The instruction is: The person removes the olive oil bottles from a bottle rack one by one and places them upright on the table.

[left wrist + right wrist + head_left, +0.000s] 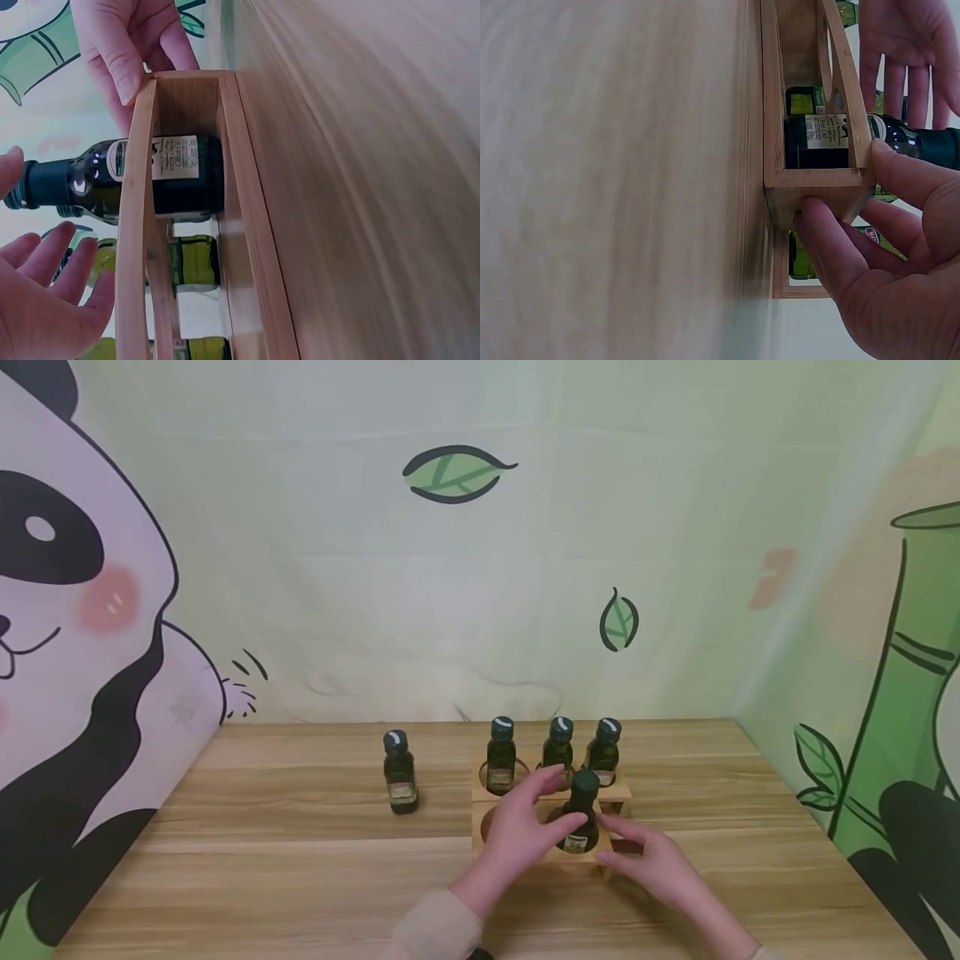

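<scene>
A two-tier wooden rack [613, 792] with round holes stands on the table. In its lower front tier, at the right end, a dark green glass bottle [582, 793] with a pale label stands in a hole. My left hand [517, 833] is spread beside that bottle; in the left wrist view its fingers are loosely bent and apart from the glass. My right hand [900, 262] grips the rack's right end, thumb on the top board and fingers against the end panel. Behind, the back tier holds a left bottle [501, 758], a middle bottle [557, 750] and a right bottle [603, 755].
Another dark bottle [401, 777] stands upright on the wood-grain table [315, 877], left of the rack. A pale green cloth backdrop [337, 568] printed with leaves, pandas and bamboo rises behind the table and along its sides.
</scene>
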A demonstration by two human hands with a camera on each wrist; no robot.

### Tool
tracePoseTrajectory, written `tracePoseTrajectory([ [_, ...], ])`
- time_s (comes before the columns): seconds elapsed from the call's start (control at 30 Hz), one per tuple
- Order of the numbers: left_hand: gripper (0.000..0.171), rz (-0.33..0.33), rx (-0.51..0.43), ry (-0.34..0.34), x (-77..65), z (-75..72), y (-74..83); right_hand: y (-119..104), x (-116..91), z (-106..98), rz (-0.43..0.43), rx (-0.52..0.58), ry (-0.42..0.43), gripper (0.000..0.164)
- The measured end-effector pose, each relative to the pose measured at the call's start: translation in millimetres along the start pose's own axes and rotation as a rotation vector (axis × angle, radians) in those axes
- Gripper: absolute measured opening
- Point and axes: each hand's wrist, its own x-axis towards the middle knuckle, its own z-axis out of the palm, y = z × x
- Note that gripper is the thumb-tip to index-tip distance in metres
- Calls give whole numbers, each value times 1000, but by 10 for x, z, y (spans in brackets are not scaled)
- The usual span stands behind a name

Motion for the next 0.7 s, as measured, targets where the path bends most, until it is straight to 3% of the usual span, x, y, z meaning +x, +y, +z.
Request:
tracePoseTrajectory([
  [0.27,64,-29,-63,-35,64,63,65,2,2,3,12,9,-7,54],
  [0.7,52,-33,-137,-7,114,132,46,13,5,-10,-48,7,-3,53],
])
